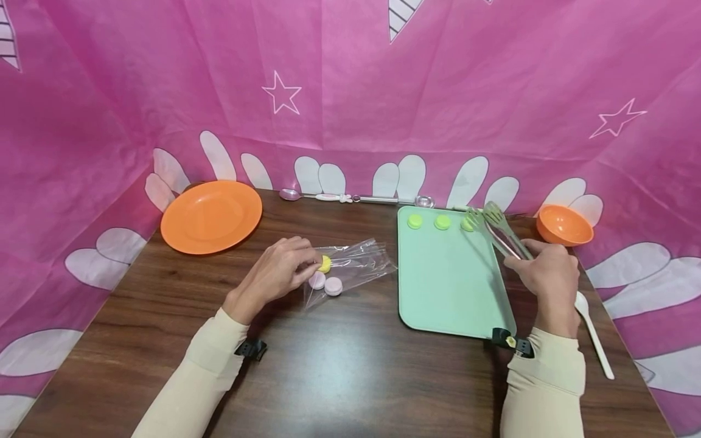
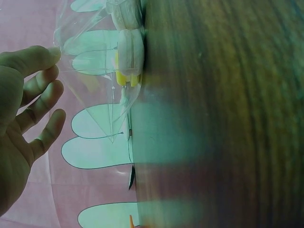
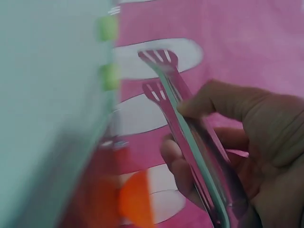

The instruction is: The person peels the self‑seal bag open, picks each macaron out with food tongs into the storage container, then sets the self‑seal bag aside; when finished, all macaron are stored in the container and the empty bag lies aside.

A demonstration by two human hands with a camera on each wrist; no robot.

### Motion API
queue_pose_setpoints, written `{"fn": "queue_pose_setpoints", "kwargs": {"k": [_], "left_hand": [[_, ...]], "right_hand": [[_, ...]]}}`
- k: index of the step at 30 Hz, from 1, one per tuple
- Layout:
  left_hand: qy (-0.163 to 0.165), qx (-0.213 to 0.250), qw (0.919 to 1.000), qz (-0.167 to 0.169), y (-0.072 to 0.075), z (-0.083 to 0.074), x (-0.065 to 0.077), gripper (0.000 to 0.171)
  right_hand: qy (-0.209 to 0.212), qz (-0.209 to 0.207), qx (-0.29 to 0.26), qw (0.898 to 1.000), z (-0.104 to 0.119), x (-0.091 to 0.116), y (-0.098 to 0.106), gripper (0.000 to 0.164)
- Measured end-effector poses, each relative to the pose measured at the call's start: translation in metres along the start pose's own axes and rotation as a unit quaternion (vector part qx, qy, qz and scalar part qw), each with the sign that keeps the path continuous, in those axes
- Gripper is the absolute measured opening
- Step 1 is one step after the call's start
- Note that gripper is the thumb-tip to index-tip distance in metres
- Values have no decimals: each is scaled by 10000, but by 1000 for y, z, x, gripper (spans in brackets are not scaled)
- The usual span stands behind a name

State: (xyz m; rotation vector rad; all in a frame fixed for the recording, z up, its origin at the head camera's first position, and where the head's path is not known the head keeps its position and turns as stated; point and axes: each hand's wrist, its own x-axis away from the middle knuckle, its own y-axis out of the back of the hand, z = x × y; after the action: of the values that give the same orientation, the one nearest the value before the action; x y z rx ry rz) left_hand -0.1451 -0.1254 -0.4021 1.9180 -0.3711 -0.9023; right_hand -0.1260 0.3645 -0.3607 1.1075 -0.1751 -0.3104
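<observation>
My left hand (image 1: pixel 278 272) pinches the edge of a clear plastic bag (image 1: pixel 362 260) lying on the table, thumb against forefinger in the left wrist view. Two pale pink macarons (image 1: pixel 333 286) and a yellow macaron (image 1: pixel 325 263) show through the film, close by the fingertips. Over on the right, my right hand (image 1: pixel 547 271) grips metal tongs (image 1: pixel 506 236), whose slotted tips stand apart with nothing between them. They hover above the far right corner of a mint green tray (image 1: pixel 451 286). Three green macarons (image 1: pixel 442 222) sit along its far edge, the rightmost partly behind the tongs.
An orange plate (image 1: pixel 212 217) lies at the back left, and an orange bowl (image 1: pixel 564 225) stands at the back right. A spoon (image 1: pixel 291 194) and another metal utensil (image 1: pixel 383 199) line the back edge. A white spoon (image 1: pixel 594 334) lies right of the tray.
</observation>
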Motion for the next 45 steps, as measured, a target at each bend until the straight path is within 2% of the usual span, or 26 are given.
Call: {"fn": "queue_pose_setpoints", "kwargs": {"k": [2,4,6,8,10,13,16,20,24,32,37,45], "left_hand": [[5,12,10000,14,0,0,0,4],[12,23,10000,24,1,-1,0,4],[2,27,10000,24,1,-1,0,4],[-20,16,10000,7,1,-1,0,4],[-31,7,10000,10,0,-1,0,4],[-7,26,10000,64,0,-1,-1,4],[54,81,9998,144,0,-2,-1,5],[65,117,9998,172,0,-3,-2,5],[40,134,9997,175,0,-4,-2,5],[-1,185,9994,302,-2,-2,-2,5],[-25,166,9992,359,-1,-2,-2,4],[-107,141,9995,271,-1,-1,-1,3]], "right_hand": [[519,49,25,9986,5,4,9,52],[1145,365,49,9927,13,6,15,52],[1771,790,40,9810,23,10,17,51],[2339,1286,-32,9637,35,13,15,48],[2697,1694,-87,9479,48,16,9,45],[2995,2121,-194,9300,64,20,-5,40],[3090,2424,-296,9192,78,23,-18,40],[3329,2779,-547,8994,93,24,-35,41],[3500,3018,-748,8836,104,27,-49,43],[3792,2914,-611,8761,124,37,-70,41],[3736,2947,-468,8783,130,42,-74,41],[3615,2941,-393,8839,132,43,-74,43]]}}
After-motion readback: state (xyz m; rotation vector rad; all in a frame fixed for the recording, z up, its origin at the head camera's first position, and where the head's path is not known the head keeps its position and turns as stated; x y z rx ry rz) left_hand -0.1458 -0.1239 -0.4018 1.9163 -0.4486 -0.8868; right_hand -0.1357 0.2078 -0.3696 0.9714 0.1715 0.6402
